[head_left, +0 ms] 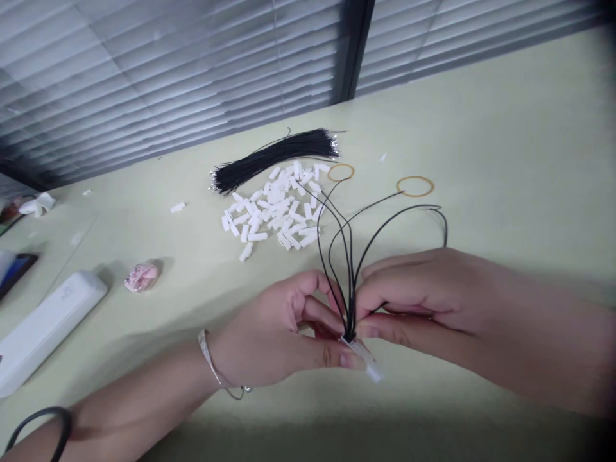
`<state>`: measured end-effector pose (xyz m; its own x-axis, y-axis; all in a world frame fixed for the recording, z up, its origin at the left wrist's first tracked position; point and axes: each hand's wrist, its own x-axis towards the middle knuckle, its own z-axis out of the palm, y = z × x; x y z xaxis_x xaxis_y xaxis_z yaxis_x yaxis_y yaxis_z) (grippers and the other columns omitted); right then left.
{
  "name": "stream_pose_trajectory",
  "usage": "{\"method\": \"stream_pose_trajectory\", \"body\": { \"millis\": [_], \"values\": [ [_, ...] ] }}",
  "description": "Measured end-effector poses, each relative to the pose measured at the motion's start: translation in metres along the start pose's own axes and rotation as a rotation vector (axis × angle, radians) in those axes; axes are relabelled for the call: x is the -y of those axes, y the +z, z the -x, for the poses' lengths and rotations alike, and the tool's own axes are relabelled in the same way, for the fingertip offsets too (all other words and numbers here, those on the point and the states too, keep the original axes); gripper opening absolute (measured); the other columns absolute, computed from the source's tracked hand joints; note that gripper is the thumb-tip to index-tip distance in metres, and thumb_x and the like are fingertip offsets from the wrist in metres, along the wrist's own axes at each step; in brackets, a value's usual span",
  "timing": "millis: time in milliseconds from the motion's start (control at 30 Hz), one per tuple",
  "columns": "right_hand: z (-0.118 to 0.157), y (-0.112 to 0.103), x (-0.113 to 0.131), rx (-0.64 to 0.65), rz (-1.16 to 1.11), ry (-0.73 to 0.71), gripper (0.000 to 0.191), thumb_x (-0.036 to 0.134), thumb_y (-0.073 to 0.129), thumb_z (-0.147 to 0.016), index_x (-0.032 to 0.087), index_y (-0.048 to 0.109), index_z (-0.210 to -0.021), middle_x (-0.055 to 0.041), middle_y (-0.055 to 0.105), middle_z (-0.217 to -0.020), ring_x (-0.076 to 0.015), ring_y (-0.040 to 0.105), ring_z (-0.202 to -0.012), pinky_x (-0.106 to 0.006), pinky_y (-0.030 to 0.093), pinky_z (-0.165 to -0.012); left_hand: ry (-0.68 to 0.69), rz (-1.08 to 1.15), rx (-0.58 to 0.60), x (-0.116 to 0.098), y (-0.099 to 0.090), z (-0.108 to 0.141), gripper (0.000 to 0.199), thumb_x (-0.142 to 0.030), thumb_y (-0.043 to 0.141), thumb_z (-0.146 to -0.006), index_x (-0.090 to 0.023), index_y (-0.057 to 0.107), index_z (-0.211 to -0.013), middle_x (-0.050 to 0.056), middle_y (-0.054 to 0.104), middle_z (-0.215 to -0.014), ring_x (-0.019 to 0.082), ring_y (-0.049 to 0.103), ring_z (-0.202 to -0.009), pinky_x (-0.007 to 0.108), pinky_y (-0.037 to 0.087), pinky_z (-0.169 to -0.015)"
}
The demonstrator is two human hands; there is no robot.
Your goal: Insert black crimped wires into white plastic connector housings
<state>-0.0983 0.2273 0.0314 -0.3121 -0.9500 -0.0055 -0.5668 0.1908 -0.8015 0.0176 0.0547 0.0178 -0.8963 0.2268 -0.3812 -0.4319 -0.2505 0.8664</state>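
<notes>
Between its thumb and fingers, my left hand (283,330) pinches a white plastic connector housing (374,370). Several thin black wires (353,256) rise from the housing's near end and fan out above it. My right hand (428,308) is closed on one black wire, its thumb and fingertips right at the housing; that wire loops up and back behind the hand. Beyond the hands lies a pile of loose white connector housings (276,208). Behind the pile rests a thick bundle of black wires (274,157) with shiny metal terminals at both ends.
Two yellow rubber bands, a nearer one (415,187) and a smaller one (341,172), lie beyond the wires. At the left are a pink patterned item (142,277) and a long white case (52,327). A window with blinds (192,64) borders the pale table (505,160).
</notes>
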Motion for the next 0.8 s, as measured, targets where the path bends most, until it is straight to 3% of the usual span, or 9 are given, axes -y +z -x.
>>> {"method": "stream_pose_trajectory", "body": {
  "millis": [200,433,633,800],
  "values": [
    [0.0019,0.0072,-0.0035,0.032,0.061,0.000,0.031,0.032,0.045,-0.093,0.023,0.064,-0.070,0.0031,0.056,-0.062,-0.0098,0.049,-0.058,-0.023,0.032,-0.049,-0.015,0.042,-0.005,-0.0023,-0.0025,-0.0016,0.045,-0.009,0.087,-0.063,-0.016,0.049,-0.085,-0.002,0.068,-0.074,0.009,0.062,-0.070,0.021,0.046,-0.072],
    [-0.0022,0.0050,0.0024,0.114,0.130,-0.037,0.035,0.029,0.039,-0.095,0.018,0.059,-0.067,0.0009,0.056,-0.064,-0.0100,0.048,-0.059,-0.022,0.034,-0.052,-0.042,0.013,0.000,-0.0047,-0.0028,-0.0023,0.049,-0.015,0.092,-0.060,-0.016,0.050,-0.086,-0.002,0.067,-0.068,0.012,0.063,-0.069,0.024,0.046,-0.074],
    [-0.0022,0.0058,0.0031,0.095,0.148,-0.089,0.030,0.021,0.043,-0.092,0.017,0.059,-0.067,0.0013,0.057,-0.063,-0.0084,0.050,-0.059,-0.020,0.034,-0.054,-0.051,0.032,-0.017,-0.0028,-0.0026,-0.0047,0.053,-0.015,0.094,-0.056,-0.016,0.050,-0.085,-0.002,0.068,-0.068,0.012,0.064,-0.068,0.021,0.047,-0.069],
    [-0.0008,-0.0001,-0.0009,-0.097,0.064,0.033,0.029,0.036,0.052,-0.090,0.022,0.064,-0.068,0.0033,0.051,-0.055,-0.0086,0.044,-0.048,-0.021,0.029,-0.043,0.029,0.156,-0.096,-0.0012,-0.0024,-0.0064,0.054,-0.014,0.095,-0.051,-0.015,0.049,-0.079,-0.003,0.066,-0.067,0.007,0.060,-0.062,0.016,0.045,-0.063]
  ]
}}
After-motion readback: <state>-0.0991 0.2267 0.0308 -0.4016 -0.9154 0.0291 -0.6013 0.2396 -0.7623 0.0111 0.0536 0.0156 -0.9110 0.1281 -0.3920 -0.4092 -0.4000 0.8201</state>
